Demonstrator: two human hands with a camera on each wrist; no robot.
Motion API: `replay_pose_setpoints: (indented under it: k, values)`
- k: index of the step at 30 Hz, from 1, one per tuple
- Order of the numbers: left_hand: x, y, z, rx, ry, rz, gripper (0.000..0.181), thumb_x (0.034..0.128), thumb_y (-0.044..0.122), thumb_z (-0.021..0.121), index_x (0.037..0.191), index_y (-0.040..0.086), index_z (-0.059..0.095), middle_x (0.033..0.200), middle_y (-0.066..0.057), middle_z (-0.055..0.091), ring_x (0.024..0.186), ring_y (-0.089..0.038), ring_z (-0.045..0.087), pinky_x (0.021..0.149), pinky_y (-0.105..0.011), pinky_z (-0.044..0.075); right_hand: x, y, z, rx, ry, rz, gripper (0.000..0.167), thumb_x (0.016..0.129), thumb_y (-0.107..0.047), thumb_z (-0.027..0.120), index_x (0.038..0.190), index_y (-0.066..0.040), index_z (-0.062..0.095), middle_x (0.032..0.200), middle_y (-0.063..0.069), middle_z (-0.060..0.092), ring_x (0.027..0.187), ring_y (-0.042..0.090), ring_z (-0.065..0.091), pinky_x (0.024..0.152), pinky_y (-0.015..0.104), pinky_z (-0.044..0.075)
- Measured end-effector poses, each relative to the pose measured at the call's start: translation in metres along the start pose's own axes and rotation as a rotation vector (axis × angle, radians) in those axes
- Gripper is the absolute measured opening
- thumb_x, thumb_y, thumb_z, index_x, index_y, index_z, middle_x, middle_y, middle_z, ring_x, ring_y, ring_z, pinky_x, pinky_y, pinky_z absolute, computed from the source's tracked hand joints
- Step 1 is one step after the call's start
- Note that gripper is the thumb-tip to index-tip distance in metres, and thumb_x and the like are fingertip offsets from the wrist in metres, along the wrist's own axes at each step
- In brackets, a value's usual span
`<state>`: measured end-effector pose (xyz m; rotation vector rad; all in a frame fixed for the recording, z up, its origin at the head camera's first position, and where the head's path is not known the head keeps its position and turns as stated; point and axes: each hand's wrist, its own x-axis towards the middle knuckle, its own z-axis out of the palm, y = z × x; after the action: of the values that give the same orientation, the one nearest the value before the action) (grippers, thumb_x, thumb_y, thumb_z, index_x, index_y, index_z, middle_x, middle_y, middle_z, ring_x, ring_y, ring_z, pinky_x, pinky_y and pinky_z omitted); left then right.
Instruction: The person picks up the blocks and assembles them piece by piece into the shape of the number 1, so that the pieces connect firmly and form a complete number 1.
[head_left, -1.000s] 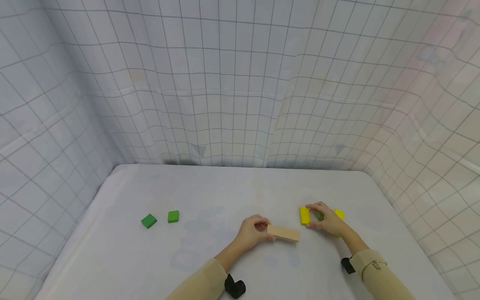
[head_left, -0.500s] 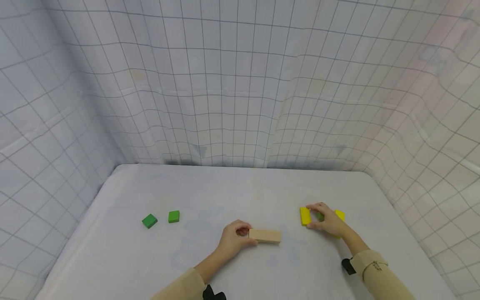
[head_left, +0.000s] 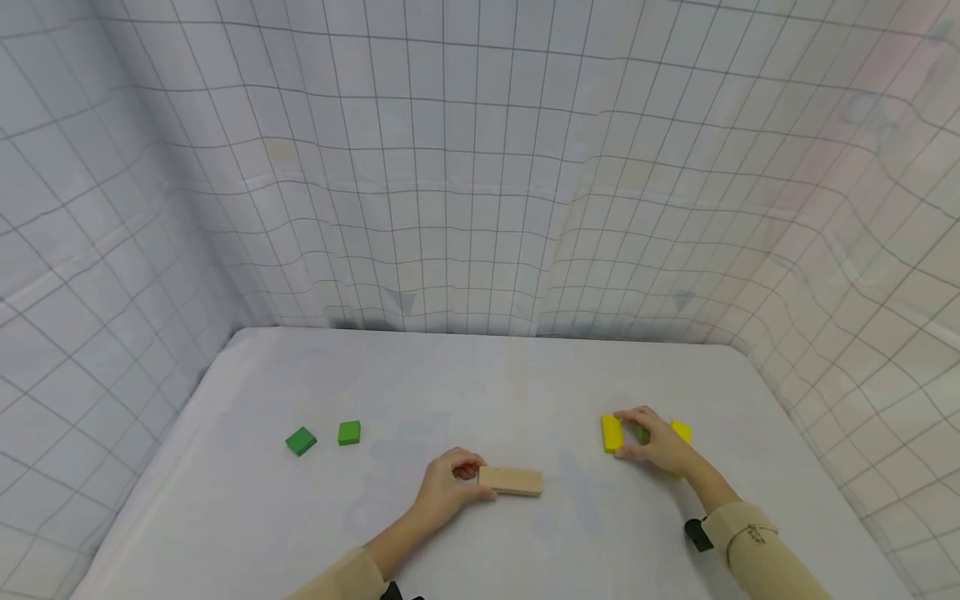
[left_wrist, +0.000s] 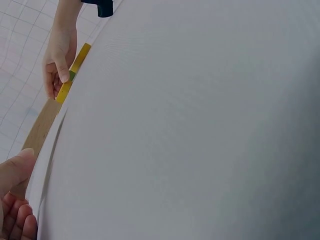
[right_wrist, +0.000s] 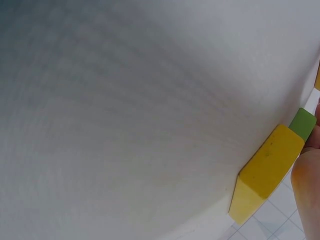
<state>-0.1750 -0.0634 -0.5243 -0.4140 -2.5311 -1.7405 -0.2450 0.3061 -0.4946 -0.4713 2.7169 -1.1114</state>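
On the left of the white tabletop (head_left: 480, 383) lie a dark green block (head_left: 301, 441) and a bright green block (head_left: 349, 432). Near the middle, the left hand (head_left: 444, 490) pinches the left end of a pale rectangular wooden block (head_left: 510, 480). On the right, a yellow rectangular block (head_left: 612, 434) is pinched by the right hand (head_left: 663, 442); a green piece (right_wrist: 303, 123) sits between it and another yellow block (right_wrist: 270, 161).

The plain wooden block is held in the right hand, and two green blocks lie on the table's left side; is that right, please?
Not quite: the head view shows the left hand holding the plain wooden block; the rest stands.
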Motion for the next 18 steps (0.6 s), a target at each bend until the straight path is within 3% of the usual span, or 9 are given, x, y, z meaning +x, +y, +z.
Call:
replay_pose_setpoints:
  k: [18]
  values:
    - [-0.0060,0.0007,-0.0101,0.035,-0.013,-0.023,0.036,0.0589,0.017,0.085,0.088,0.008,0.067,0.082,0.003,0.057,0.074,-0.011,0.051,0.066,-0.021,0.046,-0.0020,-0.0025,-0.0006,0.000,-0.003,-0.020,0.063,0.075,-0.029,0.074,0.128,-0.005,0.050,0.114,0.011,0.047,0.111,0.033,0.045,0.098,0.056,0.030]
